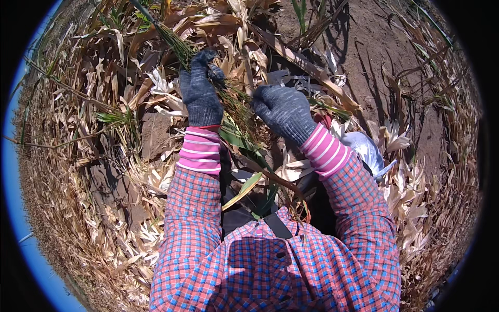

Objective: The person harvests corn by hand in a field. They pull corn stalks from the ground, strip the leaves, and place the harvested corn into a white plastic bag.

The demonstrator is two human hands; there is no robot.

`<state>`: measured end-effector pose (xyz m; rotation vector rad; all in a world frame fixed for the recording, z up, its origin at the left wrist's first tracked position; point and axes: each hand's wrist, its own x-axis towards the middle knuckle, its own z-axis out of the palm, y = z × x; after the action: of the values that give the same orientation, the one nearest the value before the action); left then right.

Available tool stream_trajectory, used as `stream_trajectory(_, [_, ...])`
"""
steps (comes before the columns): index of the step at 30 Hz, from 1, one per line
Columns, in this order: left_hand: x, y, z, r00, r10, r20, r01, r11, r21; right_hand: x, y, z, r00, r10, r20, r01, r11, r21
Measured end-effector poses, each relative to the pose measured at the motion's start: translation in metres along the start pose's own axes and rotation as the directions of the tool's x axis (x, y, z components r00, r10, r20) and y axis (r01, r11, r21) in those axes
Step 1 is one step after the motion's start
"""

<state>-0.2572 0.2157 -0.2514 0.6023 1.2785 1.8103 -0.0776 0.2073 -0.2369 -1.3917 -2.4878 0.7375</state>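
Observation:
My left hand (pixel 200 87), in a grey knit glove, is curled around a bunch of thin green grass stalks (pixel 174 41). The stalks enter at the finger side from the upper left. Beyond the hand, fine green-brown strands (pixel 236 107) spread down and right. My right hand (pixel 284 111), gloved alike, is curled into a fist at the right edge of these strands. Its fingertips are turned away, so whether it pinches any strands is hidden. Below and between the hands hang long green leaf blades (pixel 237 136) and a yellow-green blade (pixel 243 190).
Dry corn husks and leaves (pixel 97 183) cover much of the ground. A thick dry stalk (pixel 300 62) slants beyond my right hand. A clear plastic bag (pixel 364 150) lies beside my right forearm. Bare brown soil (pixel 374 62) runs along the upper right.

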Motion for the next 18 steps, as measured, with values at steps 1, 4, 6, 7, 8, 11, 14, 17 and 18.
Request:
stream_trajectory(1, [0.000, 0.001, 0.000, 1.000, -0.002, 0.003, 0.002, 1.000, 0.004, -0.002, 0.001, -0.001, 1.000, 0.009, -0.006, -0.009, 1.000, 0.012])
stream_trajectory(4, [-0.003, -0.002, 0.003, 1.000, -0.004, -0.003, 0.004, 1.000, 0.009, -0.005, 0.009, 0.006, 0.994, -0.042, -0.103, 0.048, 0.997, 0.062])
stream_trajectory(6, [-0.001, -0.004, 0.002, 0.999, -0.025, -0.027, 0.024, 0.999, -0.034, -0.006, 0.012, 0.009, 0.992, -0.060, -0.113, 0.069, 0.995, 0.072])
stream_trajectory(7, [0.002, -0.004, 0.001, 0.999, -0.035, -0.041, 0.032, 0.998, -0.055, -0.006, 0.013, 0.010, 0.992, -0.070, -0.106, 0.078, 0.994, 0.072])
stream_trajectory(8, [0.005, -0.004, 0.000, 0.995, -0.017, -0.096, 0.008, 0.996, -0.092, -0.006, 0.014, 0.012, 0.992, -0.080, -0.098, 0.087, 0.994, 0.073])
stream_trajectory(11, [0.020, 0.004, -0.007, 0.970, 0.017, -0.244, -0.048, 0.991, -0.122, -0.011, 0.025, 0.015, 0.994, -0.064, -0.089, 0.073, 0.993, 0.098])
stream_trajectory(14, [0.046, 0.005, -0.035, 0.975, 0.065, -0.210, -0.090, 0.990, -0.112, -0.013, 0.038, 0.012, 0.994, 0.025, -0.105, 0.001, 0.970, 0.243])
stream_trajectory(17, [0.036, 0.009, -0.028, 0.948, 0.119, -0.295, -0.125, 0.992, -0.003, -0.011, 0.039, -0.002, 0.993, 0.065, -0.094, -0.042, 0.972, 0.232])
stream_trajectory(18, [0.025, 0.015, -0.022, 0.967, 0.173, -0.187, -0.176, 0.984, 0.000, -0.011, 0.041, -0.005, 0.989, 0.065, -0.134, -0.038, 0.981, 0.192])
